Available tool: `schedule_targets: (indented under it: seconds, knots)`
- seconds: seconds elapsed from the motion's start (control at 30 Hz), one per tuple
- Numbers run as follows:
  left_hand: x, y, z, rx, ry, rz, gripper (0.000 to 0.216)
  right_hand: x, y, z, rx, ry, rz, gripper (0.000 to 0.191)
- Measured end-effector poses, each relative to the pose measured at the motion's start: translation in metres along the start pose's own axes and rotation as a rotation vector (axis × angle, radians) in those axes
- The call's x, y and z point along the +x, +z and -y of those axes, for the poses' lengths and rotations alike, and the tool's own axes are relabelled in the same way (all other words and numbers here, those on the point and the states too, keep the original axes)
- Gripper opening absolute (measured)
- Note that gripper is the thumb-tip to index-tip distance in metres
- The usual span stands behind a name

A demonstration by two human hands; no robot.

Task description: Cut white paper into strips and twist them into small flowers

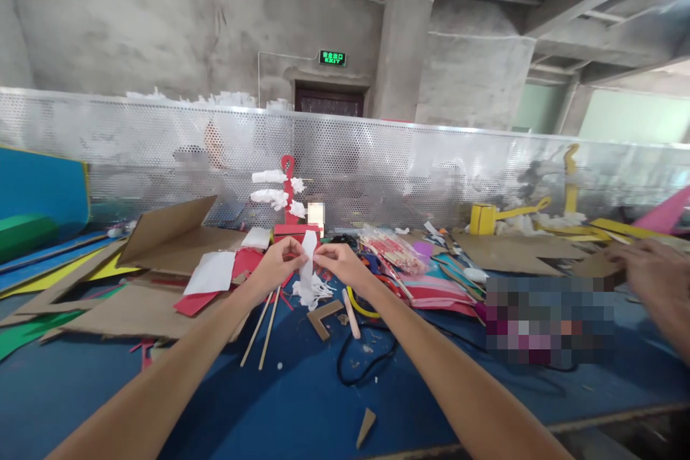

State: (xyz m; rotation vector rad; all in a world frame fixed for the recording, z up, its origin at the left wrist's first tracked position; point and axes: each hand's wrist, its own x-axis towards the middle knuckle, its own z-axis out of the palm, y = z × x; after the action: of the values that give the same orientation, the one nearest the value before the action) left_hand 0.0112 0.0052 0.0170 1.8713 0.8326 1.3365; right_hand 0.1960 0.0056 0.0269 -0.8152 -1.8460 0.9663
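In the middle of the head view, both hands pinch a thin white paper strip (307,267), which hangs upright between them. My left hand (282,260) grips its left edge with closed fingertips. Opposite it, my right hand (341,261) has thumb and fingers closed on the other edge. White twisted paper pieces (311,292) lie on the blue table just below the strip. Behind the hands stands a red upright piece (289,180) with a looped top and white crumpled tufts along its sides. Two thin wooden sticks (269,327) lie beneath my left wrist.
Cardboard sheets (134,309) and a white paper square (210,273) lie left. An L-shaped cardboard piece (323,323), a pale rod (351,314) and a black cord (345,378) are near my right forearm. Another person's hand (655,287) is at far right. A perforated metal partition (366,165) stands behind.
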Motion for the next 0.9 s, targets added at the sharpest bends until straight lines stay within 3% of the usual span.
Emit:
schedule_targets:
  seconds: [0.23,0.63,0.9]
  knots:
    - [-0.001,0.000,0.000,0.091,0.026,0.009,0.016,0.000,0.000,-0.004,0.011,-0.017,0.039,0.023]
    - [-0.001,0.000,-0.004,0.170,0.040,0.084,0.022,0.000,0.000,-0.003,0.081,-0.074,0.012,0.030]
    - [-0.004,0.001,-0.011,0.048,-0.022,0.119,0.022,-0.002,-0.001,0.005,0.123,-0.066,0.005,0.031]
